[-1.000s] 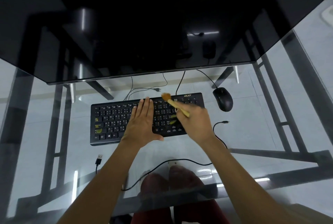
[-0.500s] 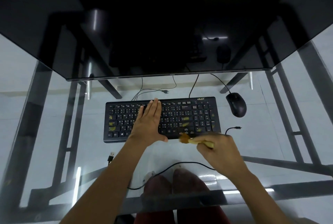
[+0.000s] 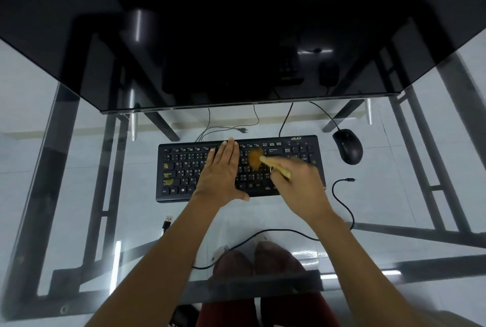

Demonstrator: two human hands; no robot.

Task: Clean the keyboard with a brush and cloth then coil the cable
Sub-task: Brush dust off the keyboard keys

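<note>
Here right hand (image 3: 297, 184) grips brush (image 3: 256, 158); flat left hand (image 3: 221, 174) covers keyboard (image 3: 178, 168) beside mouse (image 3: 348, 146).

— What sort of place am I looking at here?

— A computer desk, in a home or a small office; I cannot tell which. A glass tabletop (image 3: 79, 147) on a dark metal frame (image 3: 431, 158) is showing pale floor tiles underneath.

— And the gear?

— A black keyboard (image 3: 178, 168) is lying at the centre, a black mouse (image 3: 347, 146) is sitting at its upper right, and a big dark monitor (image 3: 236, 37) is filling the top of the frame. Loose cables (image 3: 342, 203) are trailing across the glass.
</note>
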